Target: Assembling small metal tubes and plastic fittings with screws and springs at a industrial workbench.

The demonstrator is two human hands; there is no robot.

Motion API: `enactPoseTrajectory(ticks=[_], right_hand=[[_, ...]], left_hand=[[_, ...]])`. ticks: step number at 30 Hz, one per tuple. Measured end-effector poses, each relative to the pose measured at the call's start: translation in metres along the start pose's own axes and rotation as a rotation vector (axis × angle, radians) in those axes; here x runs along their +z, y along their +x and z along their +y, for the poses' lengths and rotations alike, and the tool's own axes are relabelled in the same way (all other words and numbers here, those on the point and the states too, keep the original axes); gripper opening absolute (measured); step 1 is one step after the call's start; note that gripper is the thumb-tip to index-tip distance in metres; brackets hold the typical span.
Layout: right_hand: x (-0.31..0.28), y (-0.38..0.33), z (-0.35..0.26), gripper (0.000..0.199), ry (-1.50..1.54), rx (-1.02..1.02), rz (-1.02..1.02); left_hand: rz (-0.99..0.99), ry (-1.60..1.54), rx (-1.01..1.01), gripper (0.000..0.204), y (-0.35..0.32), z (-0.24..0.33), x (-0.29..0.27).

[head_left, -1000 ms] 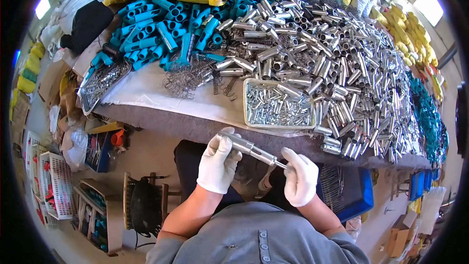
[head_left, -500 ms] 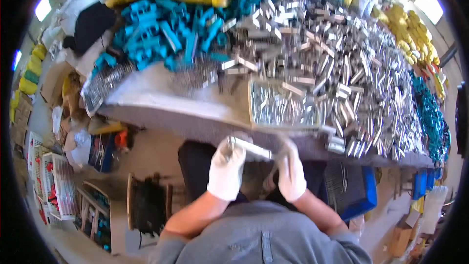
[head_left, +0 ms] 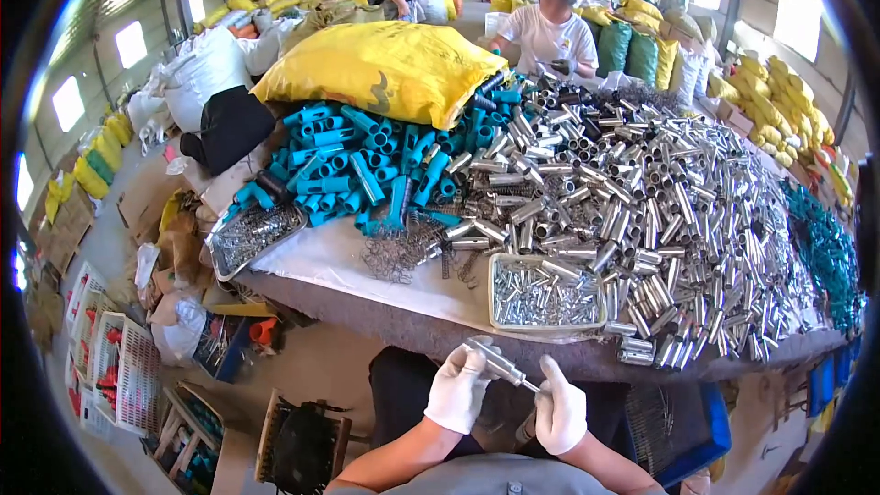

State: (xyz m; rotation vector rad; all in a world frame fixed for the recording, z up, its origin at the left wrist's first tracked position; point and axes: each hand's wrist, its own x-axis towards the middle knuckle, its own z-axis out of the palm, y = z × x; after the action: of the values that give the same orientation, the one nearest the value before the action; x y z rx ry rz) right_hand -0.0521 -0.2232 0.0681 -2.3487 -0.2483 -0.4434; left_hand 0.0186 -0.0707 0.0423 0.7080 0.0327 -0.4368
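My left hand (head_left: 458,391), in a white glove, is closed round a shiny metal tube (head_left: 496,362) in front of the table's near edge. The tube slants down to the right and narrows to a thin metal rod (head_left: 529,386). My gloved right hand (head_left: 560,409) pinches at that rod's tip, its thumb pointing up. Beyond my hands, a tray of small metal parts (head_left: 492,293) sits at the table edge. A heap of metal tubes (head_left: 660,229) spreads behind it and to the right. Teal plastic handles (head_left: 367,170) are piled further left.
A yellow sack (head_left: 385,69) lies on the teal pile. Thin springs (head_left: 394,255) and another tray (head_left: 257,236) are on the table's left. A co-worker (head_left: 550,32) is across the table. A blue crate (head_left: 701,431) stands low right, a stool (head_left: 302,440) low left.
My view has tilted up, so the far room and co-workers show. My right hand has come to the end of the metal piece, which stays in my left hand.
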Motion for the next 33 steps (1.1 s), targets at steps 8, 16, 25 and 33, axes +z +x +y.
enactPoseTrajectory(ticks=[8,16,25,33], right_hand=[[0.005,-0.005,0.006,0.051,0.274,0.145,-0.002],[-0.010,0.006,0.022,0.031,1.111,0.728,-0.175],[-0.010,0.010,0.037,0.041,1.335,0.751,-0.036],[-0.029,-0.025,0.048,0.034,1.212,0.787,0.150]], left_hand=[[-0.091,0.035,-0.230,0.039,-0.010,-0.011,-0.003],[-0.226,0.038,-0.723,0.018,-0.022,-0.007,0.025],[-0.194,0.184,-0.625,0.032,-0.015,-0.007,0.034],[-0.285,0.171,-0.749,0.036,-0.007,-0.036,0.034]])
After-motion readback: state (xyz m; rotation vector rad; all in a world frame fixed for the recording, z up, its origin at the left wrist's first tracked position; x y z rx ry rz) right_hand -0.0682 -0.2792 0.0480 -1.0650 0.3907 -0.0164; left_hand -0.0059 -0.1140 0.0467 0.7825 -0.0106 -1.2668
